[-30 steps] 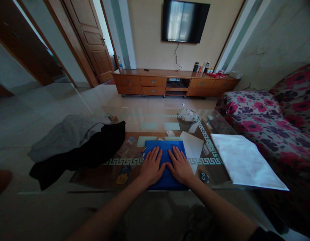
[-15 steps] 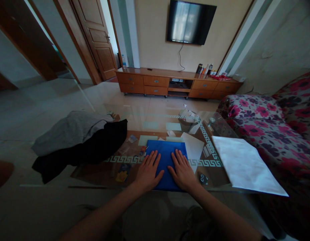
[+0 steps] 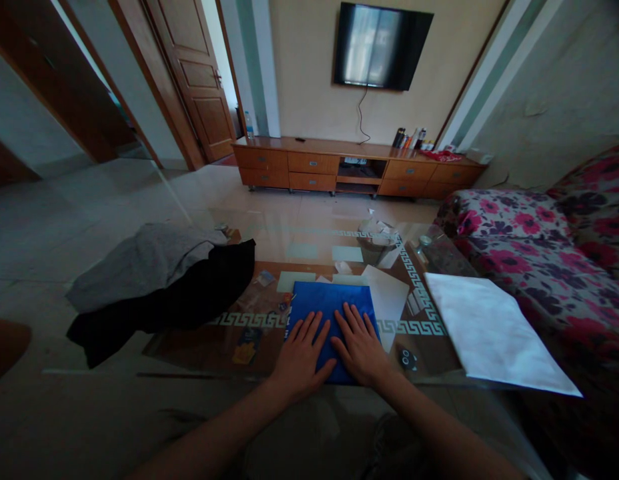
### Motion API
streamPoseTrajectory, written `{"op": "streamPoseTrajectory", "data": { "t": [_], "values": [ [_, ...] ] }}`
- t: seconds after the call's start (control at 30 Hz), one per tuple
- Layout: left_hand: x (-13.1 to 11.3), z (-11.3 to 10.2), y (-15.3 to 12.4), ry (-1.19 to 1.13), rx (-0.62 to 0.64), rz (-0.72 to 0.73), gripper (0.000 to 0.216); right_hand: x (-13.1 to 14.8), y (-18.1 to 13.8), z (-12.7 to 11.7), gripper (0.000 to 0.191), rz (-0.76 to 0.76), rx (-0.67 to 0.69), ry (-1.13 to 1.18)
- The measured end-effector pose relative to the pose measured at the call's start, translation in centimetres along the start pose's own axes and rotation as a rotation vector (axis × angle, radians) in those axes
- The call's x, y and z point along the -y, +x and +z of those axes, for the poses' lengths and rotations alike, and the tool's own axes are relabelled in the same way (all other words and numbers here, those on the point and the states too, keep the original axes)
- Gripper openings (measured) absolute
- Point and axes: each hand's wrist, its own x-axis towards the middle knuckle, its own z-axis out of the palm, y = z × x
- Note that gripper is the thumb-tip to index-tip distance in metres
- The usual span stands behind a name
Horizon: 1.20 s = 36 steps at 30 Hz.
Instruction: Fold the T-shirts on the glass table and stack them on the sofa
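Note:
A folded blue cloth lies flat on the glass coffee table near its front edge. My left hand rests palm down on the cloth's near left part, fingers stretched out and apart. My right hand lies flat beside it on the near right part, fingers spread too. The two hands almost touch at the thumbs. Neither hand grips anything.
A grey garment and a black garment are heaped on the table's left. A white folded cloth lies at the right, a white sheet next to the blue cloth. A floral sofa stands right, a wooden TV cabinet beyond.
Both hands have slid toward me along the blue cloth, from its middle to its near edge, staying flat. The view has shifted a little.

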Motion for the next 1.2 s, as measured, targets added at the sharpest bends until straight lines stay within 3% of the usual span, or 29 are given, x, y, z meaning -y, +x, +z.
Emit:
{"op": "streamPoseTrajectory", "data": {
  "t": [0.1, 0.23, 0.4, 0.53, 0.63, 0.77, 0.93, 1.1, 1.2],
  "values": [
    [-0.3, -0.9, 0.2, -0.012, -0.002, 0.060, 0.083, -0.8, 1.0, -1.4, 0.062, 0.125, -0.085, 0.084],
    [-1.8, -2.0, 0.1, -0.049, 0.048, 0.251, 0.096, -3.2, 2.2, -4.2, 0.055, 0.362, -0.170, 0.152],
    [-3.5, -0.5, -0.1, -0.032, 0.084, 0.331, 0.077, -5.5, 1.2, -5.7, 0.054, 0.547, 0.130, 0.222],
    [-3.8, 0.8, -0.3, -0.014, 0.063, 0.356, 0.066, -5.8, -0.2, -5.5, 0.058, 0.577, 0.226, 0.114],
    [-3.9, 1.0, -0.3, 0.007, 0.057, 0.368, 0.063, -6.0, -0.5, -5.2, 0.064, 0.590, 0.251, 0.174],
    [-3.9, 0.9, -0.3, 0.001, 0.043, 0.377, 0.057, -6.1, -0.2, -5.3, 0.067, 0.598, 0.251, 0.324],
    [-4.3, 0.9, -0.2, -0.041, 0.015, 0.351, 0.057, -5.3, 0.0, -5.9, 0.042, 0.500, 0.367, 0.594],
    [-5.5, 0.4, -0.2, -0.112, 0.008, 0.273, 0.060, -4.6, 0.2, -5.6, 0.040, 0.490, 0.246, 0.864],
    [-6.3, 0.3, -0.2, -0.155, 0.005, 0.240, 0.063, -4.4, 0.5, -5.5, 0.044, 0.509, 0.279, 1.099]
  ]
}}
